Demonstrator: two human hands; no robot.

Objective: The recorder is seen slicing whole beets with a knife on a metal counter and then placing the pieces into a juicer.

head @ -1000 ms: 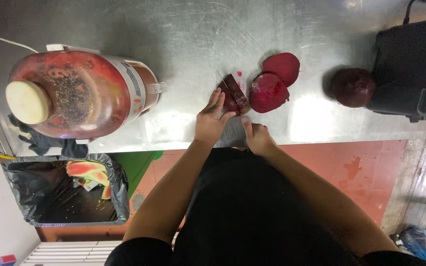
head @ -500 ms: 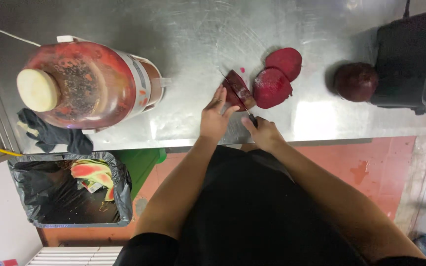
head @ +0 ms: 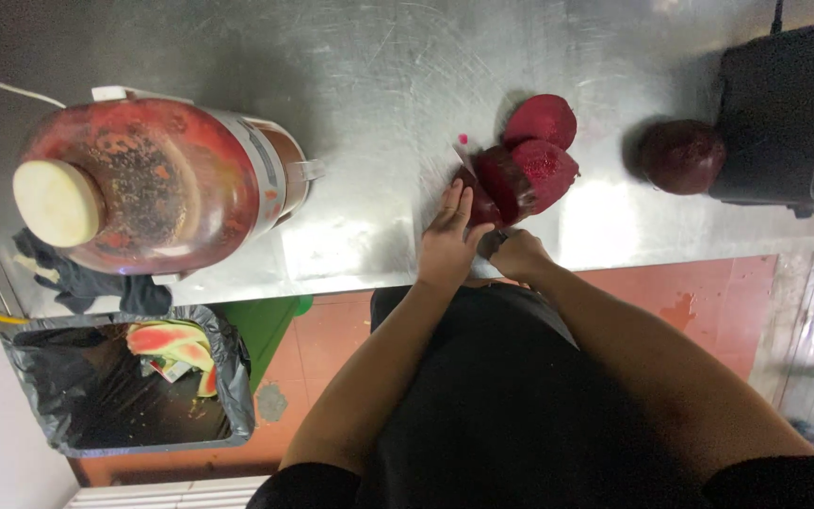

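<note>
A: What did the head view show?

B: The left hand [head: 447, 238] lay flat, fingers straight, pressing a beet piece [head: 506, 184] down on the steel table [head: 369, 85]. The right hand [head: 517, 253] was closed tight around a knife handle. The blade [head: 464, 158] poked out past the piece.

A: Where were the other beets?

B: Two cut halves [head: 544, 141] sat just beside it, touching. A whole beet [head: 680, 155] sat farther right, near a black box [head: 789, 113]. A juicer [head: 153, 184] stood well to the left, and a bin [head: 124, 386] sat on the floor.

A: How should that cut go?

B: I think slow and straight down, with the fingers kept away from the blade. Beets are slippery and could roll.
</note>
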